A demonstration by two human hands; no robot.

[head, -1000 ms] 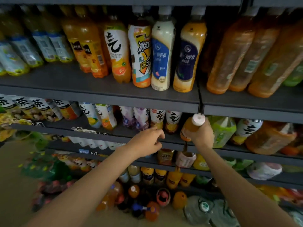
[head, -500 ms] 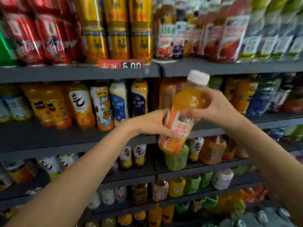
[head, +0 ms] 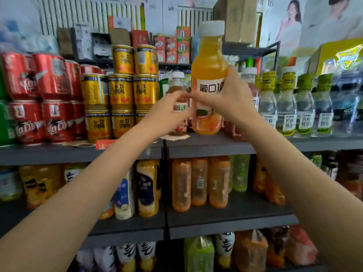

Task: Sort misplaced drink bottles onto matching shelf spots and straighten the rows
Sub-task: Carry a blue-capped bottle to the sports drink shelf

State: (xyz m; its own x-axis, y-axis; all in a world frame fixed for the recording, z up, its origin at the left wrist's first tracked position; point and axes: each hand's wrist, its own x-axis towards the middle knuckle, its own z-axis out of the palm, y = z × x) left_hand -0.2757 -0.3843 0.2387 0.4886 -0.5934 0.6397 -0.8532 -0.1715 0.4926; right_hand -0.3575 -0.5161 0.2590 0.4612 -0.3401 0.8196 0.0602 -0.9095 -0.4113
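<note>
Right hand [head: 228,99] is wrapped around the orange juice bottle [head: 208,75], fingers curled over the white label at mid-body. Bottle is upright, white cap up, held in the air in front of the top shelf [head: 206,147]; its base hangs just above the shelf board, and whether it touches cannot be told.

Left hand [head: 168,111] is raised just left of the bottle, fingertips bunched and meeting the right hand's fingertips at the bottle's lower label. It overlaps a brown-red bottle [head: 177,89] with a white cap standing on the shelf behind; cannot tell if it's pinching that one, the orange bottle's label, or nothing.

Top shelf, left to right: red cans [head: 39,99] stacked two high, gold cans [head: 120,103] stacked up to three high, the brown-red bottle, then a row of clear bottles with yellow-green neck wraps [head: 285,107] to the right of the held bottle.

Next shelf down: yellow and white-labelled bottles [head: 125,193] on the left section, a tight row of orange bottles [head: 199,181] on the right section, one light green bottle [head: 240,173] beside them. Lowest visible shelf holds mixed bottles, blurred.

Cardboard boxes [head: 235,18] and small red cartons [head: 170,49] sit above and behind the top shelf.
</note>
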